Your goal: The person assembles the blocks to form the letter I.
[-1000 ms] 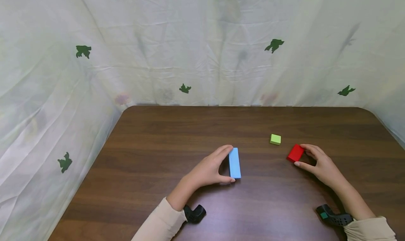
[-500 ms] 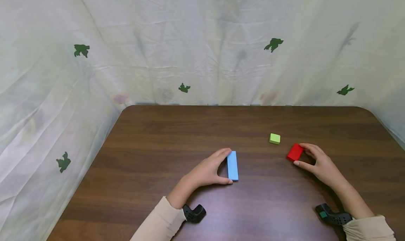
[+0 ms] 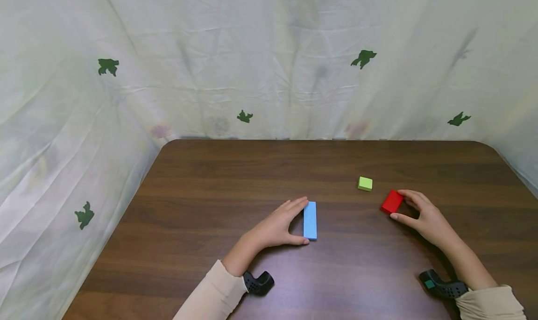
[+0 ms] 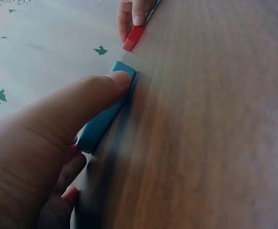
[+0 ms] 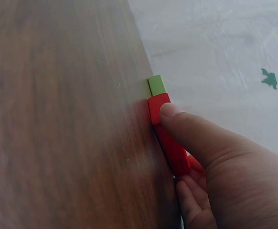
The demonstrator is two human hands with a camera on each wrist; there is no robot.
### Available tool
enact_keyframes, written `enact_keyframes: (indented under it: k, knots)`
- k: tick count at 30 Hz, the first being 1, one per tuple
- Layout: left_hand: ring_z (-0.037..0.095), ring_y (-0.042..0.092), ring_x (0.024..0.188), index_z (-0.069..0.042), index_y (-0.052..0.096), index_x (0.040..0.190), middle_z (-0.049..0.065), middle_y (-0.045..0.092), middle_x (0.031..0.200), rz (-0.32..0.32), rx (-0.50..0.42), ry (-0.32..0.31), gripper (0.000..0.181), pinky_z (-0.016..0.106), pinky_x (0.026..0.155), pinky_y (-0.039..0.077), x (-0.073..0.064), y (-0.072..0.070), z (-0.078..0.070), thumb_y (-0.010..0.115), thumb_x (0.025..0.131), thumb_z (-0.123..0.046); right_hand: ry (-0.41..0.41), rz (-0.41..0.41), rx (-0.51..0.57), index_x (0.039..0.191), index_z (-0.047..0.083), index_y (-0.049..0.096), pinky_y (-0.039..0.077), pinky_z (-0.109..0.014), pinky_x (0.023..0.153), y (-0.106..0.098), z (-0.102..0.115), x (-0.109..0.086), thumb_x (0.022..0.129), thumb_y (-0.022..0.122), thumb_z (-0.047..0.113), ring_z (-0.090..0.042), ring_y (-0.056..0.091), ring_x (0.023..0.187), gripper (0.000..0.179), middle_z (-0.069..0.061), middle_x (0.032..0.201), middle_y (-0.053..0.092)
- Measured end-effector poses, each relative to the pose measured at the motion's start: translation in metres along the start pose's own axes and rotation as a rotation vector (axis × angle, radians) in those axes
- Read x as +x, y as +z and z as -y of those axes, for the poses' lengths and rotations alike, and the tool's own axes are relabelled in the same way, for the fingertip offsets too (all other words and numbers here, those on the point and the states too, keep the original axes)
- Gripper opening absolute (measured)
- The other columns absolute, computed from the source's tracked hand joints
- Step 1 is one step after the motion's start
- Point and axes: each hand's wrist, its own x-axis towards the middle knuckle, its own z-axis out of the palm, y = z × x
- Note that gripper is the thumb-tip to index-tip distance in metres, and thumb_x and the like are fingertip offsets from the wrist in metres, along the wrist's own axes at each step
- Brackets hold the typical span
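Note:
A long blue block (image 3: 310,221) lies near the middle of the table, its length running from near to far. My left hand (image 3: 271,226) pinches it by its two ends, thumb at the near end and fingers at the far end. The left wrist view shows the thumb (image 4: 93,98) across the block's end. Farther right, a red block (image 3: 392,202) is held between the thumb and fingers of my right hand (image 3: 428,222). In the right wrist view the thumb presses the red block (image 5: 170,143); the other fingers are partly hidden behind it.
A small light green block (image 3: 365,184) sits on the brown wooden table (image 3: 235,170), behind and left of the red block. A pale curtain (image 3: 269,67) with green leaf shapes hangs past the table's far edge. Each wrist wears a black device (image 3: 258,283).
My left hand has brought the blue block slightly toward me and down, and it has turned a little straighter. The right hand and the red block have stayed nearly still.

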Motion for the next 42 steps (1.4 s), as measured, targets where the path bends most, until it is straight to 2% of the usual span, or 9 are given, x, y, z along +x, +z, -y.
enact_keyframes:
  k: [9,11,16,18,24,27,31,39,42]
  knots:
    - [0.021,0.02,0.132,-0.007,0.026,0.141,0.007,0.023,0.145,-0.023,-0.036,-0.041,0.086,0.039,0.104,0.021,-0.001,0.002,0.002,0.062,0.078,-0.051,0.022,0.003,0.018,0.13,-0.009,0.033,0.035,-0.051,0.084,0.001,0.0,0.0,0.077,0.072,0.025,-0.047,0.04,0.109,0.074,-0.028,0.128,0.03]
    - [0.021,0.021,0.131,-0.008,0.027,0.141,0.006,0.024,0.145,-0.027,-0.041,-0.053,0.081,0.039,0.104,0.022,-0.001,0.002,0.002,0.059,0.08,-0.051,0.022,-0.007,0.011,0.128,-0.01,0.034,0.039,-0.036,0.09,0.002,0.0,0.0,0.077,0.072,0.025,-0.046,0.04,0.109,0.073,-0.029,0.127,0.03]
    - [0.019,0.024,0.13,-0.008,0.029,0.14,0.006,0.029,0.143,-0.033,-0.029,-0.06,0.075,0.036,0.104,0.022,0.0,0.002,0.004,0.059,0.083,-0.046,0.014,-0.031,0.005,0.124,-0.01,0.038,0.04,-0.033,0.09,0.001,0.003,0.0,0.077,0.072,0.022,-0.046,0.042,0.107,0.066,-0.028,0.124,0.033]
    - [0.019,0.025,0.13,-0.008,0.029,0.14,0.006,0.031,0.142,-0.036,-0.026,-0.062,0.075,0.035,0.104,0.022,0.001,0.002,0.004,0.06,0.082,-0.045,0.016,-0.037,0.002,0.124,-0.009,0.038,0.037,-0.049,0.084,0.002,0.004,0.0,0.077,0.072,0.021,-0.046,0.042,0.106,0.065,-0.028,0.123,0.033]
    - [0.019,0.026,0.129,-0.009,0.031,0.14,0.005,0.033,0.14,-0.041,-0.017,-0.076,0.076,0.035,0.103,0.023,0.002,0.004,0.006,0.06,0.082,-0.047,-0.001,-0.07,0.008,0.126,-0.006,0.038,0.038,-0.05,0.081,0.003,0.007,0.0,0.075,0.074,0.02,-0.044,0.046,0.103,0.067,-0.025,0.118,0.038]
    - [0.018,0.027,0.129,-0.009,0.031,0.14,0.004,0.034,0.14,-0.045,-0.02,-0.081,0.076,0.035,0.103,0.024,0.002,0.005,0.006,0.06,0.081,-0.049,-0.025,-0.094,0.019,0.125,-0.005,0.039,0.044,-0.027,0.084,0.003,0.009,0.0,0.074,0.075,0.018,-0.043,0.048,0.1,0.067,-0.023,0.116,0.04]
    - [0.017,0.027,0.128,-0.01,0.031,0.14,0.003,0.034,0.14,-0.048,-0.023,-0.086,0.076,0.035,0.103,0.025,0.001,0.006,0.007,0.059,0.081,-0.05,-0.057,-0.119,0.034,0.124,-0.004,0.042,0.03,0.0,0.075,0.004,0.013,0.0,0.071,0.077,0.017,-0.04,0.049,0.098,0.067,-0.02,0.114,0.043]
    - [0.016,0.028,0.128,-0.011,0.032,0.139,0.002,0.034,0.139,-0.056,-0.028,-0.089,0.075,0.035,0.102,0.025,0.001,0.006,0.005,0.058,0.081,-0.051,-0.135,-0.148,0.04,0.121,-0.003,0.045,0.032,-0.002,0.08,0.008,0.026,0.001,0.067,0.079,0.011,-0.016,0.048,0.095,0.066,-0.013,0.11,0.046]
    - [0.017,0.028,0.128,-0.011,0.032,0.139,0.002,0.034,0.139,-0.061,-0.024,-0.089,0.074,0.035,0.102,0.026,0.001,0.006,0.005,0.057,0.082,-0.051,-0.158,-0.143,0.037,0.121,-0.002,0.046,0.033,-0.003,0.08,0.009,0.034,0.001,0.067,0.08,0.013,-0.014,0.048,0.095,0.066,-0.011,0.111,0.047]
